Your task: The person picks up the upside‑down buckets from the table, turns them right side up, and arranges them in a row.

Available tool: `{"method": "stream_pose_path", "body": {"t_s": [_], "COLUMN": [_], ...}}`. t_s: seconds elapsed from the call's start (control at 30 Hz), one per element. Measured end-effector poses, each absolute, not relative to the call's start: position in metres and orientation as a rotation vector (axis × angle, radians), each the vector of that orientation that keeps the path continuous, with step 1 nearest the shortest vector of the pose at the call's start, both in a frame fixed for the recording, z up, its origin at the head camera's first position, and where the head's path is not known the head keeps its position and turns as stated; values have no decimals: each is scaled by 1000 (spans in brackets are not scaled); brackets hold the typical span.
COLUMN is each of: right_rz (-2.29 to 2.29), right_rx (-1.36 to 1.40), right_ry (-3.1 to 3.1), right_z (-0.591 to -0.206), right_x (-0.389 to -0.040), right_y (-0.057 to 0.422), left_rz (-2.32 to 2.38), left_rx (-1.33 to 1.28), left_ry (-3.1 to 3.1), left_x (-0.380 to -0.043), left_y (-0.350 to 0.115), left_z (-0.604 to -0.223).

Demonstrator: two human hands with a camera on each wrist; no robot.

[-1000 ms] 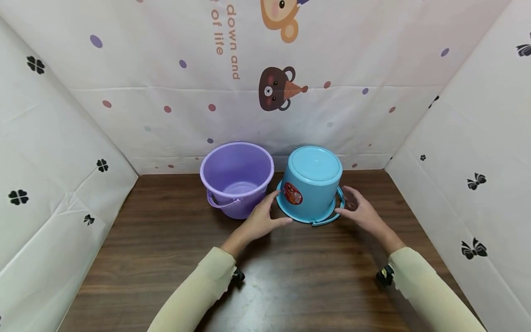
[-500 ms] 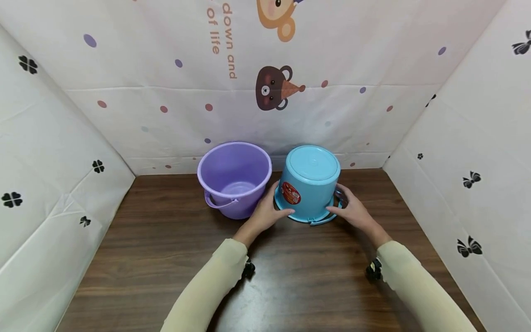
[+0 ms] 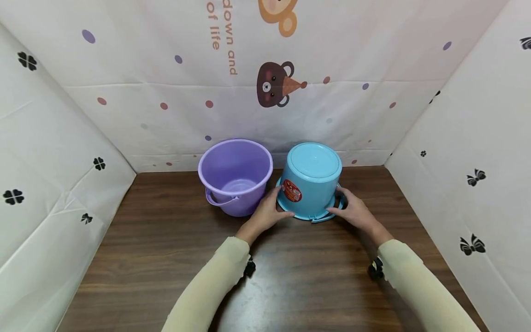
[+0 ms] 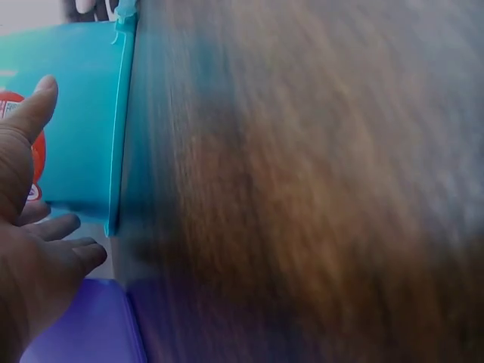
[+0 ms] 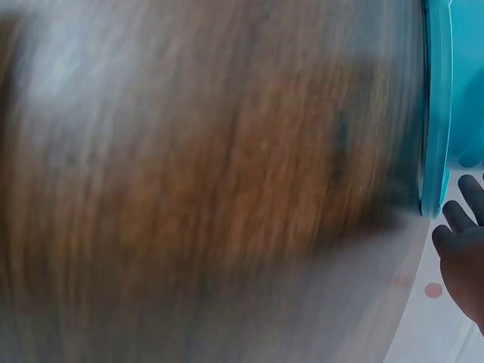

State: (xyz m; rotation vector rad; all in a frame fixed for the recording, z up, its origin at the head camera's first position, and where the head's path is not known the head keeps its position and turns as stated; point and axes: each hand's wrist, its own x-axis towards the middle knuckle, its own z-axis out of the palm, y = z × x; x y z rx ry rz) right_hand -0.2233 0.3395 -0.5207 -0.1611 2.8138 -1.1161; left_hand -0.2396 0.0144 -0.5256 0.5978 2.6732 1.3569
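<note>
A light-blue bucket (image 3: pixel 313 198) stands upside down on the table, base up, with a red oval label (image 3: pixel 292 190) on its side and its handle (image 3: pixel 325 217) hanging at the lower right. My left hand (image 3: pixel 265 213) is at its left side, thumb in front and fingers reaching around the side, extended in the left wrist view. At the opposite side is my right hand (image 3: pixel 354 211), thumb near the lower wall, fingers (image 5: pixel 458 217) spread by the rim in the right wrist view. An upright purple bucket (image 3: pixel 239 208) stands close to the left hand.
The dark wood-grain table (image 3: pixel 166 258) ends at a printed back sheet (image 3: pixel 174 133) close behind both buckets. White sheets rise on the left (image 3: pixel 45 138) and right (image 3: pixel 452 138). The purple bucket's handle (image 3: pixel 217 203) hangs at its front left.
Both hands have closed in on the blue bucket from left and right, mostly between the two earlier frames. The buckets keep their places; the head view has shifted slightly.
</note>
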Motion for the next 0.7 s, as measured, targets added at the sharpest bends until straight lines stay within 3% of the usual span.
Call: {"method": "stream_pose_path", "body": {"t_s": [0.7], "right_rz": [-756], "right_rx": [-610], "right_ry": [2942], "right_z": [-528], "right_x": [-225], "right_y": [364], "left_rz": [1044], "left_rx": [814], "left_ry": [2782], "left_x": [-242], "left_y": [4], "left_z": [-533]}}
